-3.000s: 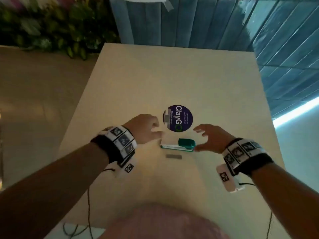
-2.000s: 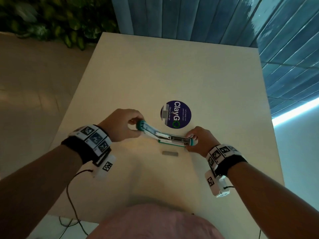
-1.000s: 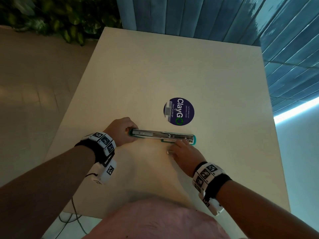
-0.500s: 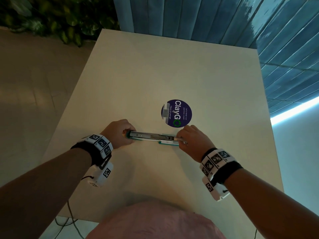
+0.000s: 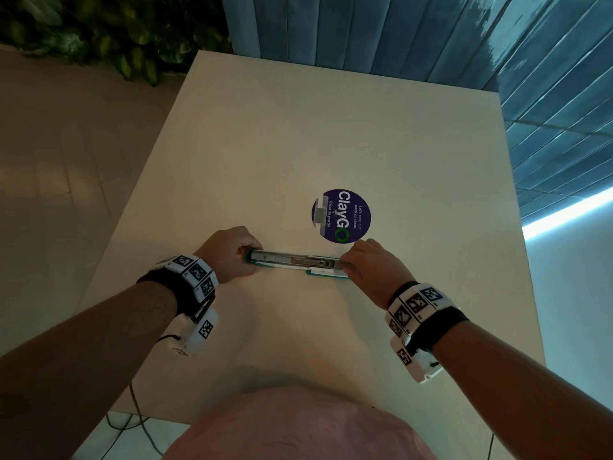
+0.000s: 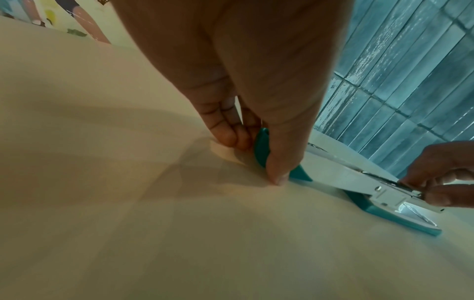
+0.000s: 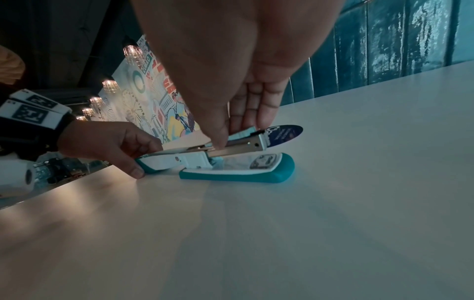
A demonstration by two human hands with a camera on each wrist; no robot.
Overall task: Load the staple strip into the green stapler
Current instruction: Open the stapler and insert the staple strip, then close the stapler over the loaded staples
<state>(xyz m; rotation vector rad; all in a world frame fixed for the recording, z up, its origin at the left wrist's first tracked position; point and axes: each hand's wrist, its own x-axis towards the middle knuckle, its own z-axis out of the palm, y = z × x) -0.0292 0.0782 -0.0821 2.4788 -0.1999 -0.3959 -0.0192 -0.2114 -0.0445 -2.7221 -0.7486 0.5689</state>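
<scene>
The green stapler (image 5: 292, 260) lies swung open flat on the cream table (image 5: 298, 144), its metal magazine (image 6: 359, 178) facing up over the teal base (image 7: 238, 175). My left hand (image 5: 247, 257) grips the green cover end at the left, thumb tip down on the table (image 6: 277, 178). At the magazine's right end my right hand (image 5: 345, 263) pinches with thumb and fingers (image 7: 220, 140). The staple strip is no longer on the table; my right fingers hide most of it at the magazine channel.
A round purple sticker (image 5: 341, 215) lies flat just behind the stapler's right end. Blue tiled wall runs along the far and right sides. Leafy plants (image 5: 116, 34) stand beyond the far left corner. Cables hang off the near table edge.
The stapler was swung open flat. My right hand took the staple strip off the table in front of the stapler and carried it up onto the magazine. My left hand keeps its grip.
</scene>
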